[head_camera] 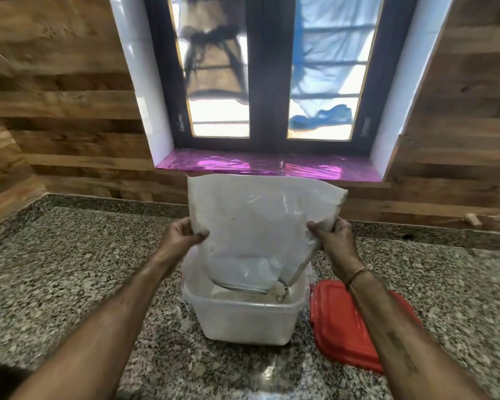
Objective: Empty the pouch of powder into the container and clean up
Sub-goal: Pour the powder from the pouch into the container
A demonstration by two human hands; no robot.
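A large translucent white pouch (257, 223) is held upside down over a clear plastic container (243, 321) on the granite counter. Its open mouth hangs inside the container's rim, and pale powder lies in the container below it. My left hand (182, 235) pinches the pouch's left edge. My right hand (334, 241) grips its right edge. Both hands are about level, above the container. The pouch hides the container's far wall.
A red lid (344, 327) lies flat on the counter just right of the container, under my right forearm. The speckled granite counter (70, 269) runs to a wood-panelled wall. A window with a shiny purple sill (266, 164) is behind the pouch.
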